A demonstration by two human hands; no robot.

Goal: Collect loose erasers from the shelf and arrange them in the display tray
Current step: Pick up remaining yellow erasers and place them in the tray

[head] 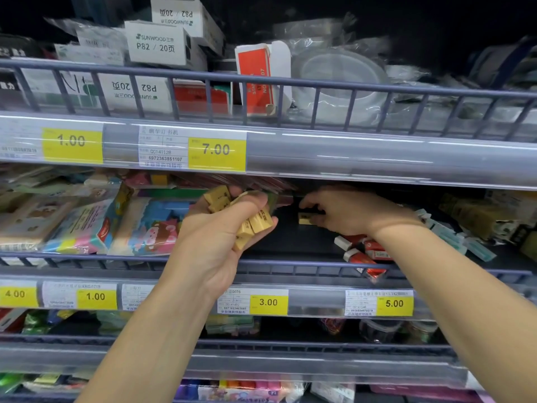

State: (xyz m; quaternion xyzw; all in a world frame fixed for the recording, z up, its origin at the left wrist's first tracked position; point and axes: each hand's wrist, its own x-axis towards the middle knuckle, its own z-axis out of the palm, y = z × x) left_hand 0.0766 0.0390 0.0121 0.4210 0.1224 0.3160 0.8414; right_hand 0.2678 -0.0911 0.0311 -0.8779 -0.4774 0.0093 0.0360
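My left hand (220, 228) is raised in front of the middle shelf and grips a bunch of several small yellow erasers (250, 222), fingers curled round them. My right hand (345, 209) reaches deeper into the dark part of the same shelf, and its fingers pinch one more yellow eraser (305, 219) that lies on the shelf floor. Below my right wrist lie several red-and-white erasers (363, 253). No display tray shows in this view.
A blue wire rail (116, 258) runs along the shelf front, with yellow price tags (268, 302) under it. Colourful stationery packs (96, 225) fill the shelf's left side. Pale green-wrapped erasers (453, 238) and boxes lie to the right. The upper shelf holds white boxes (157, 45).
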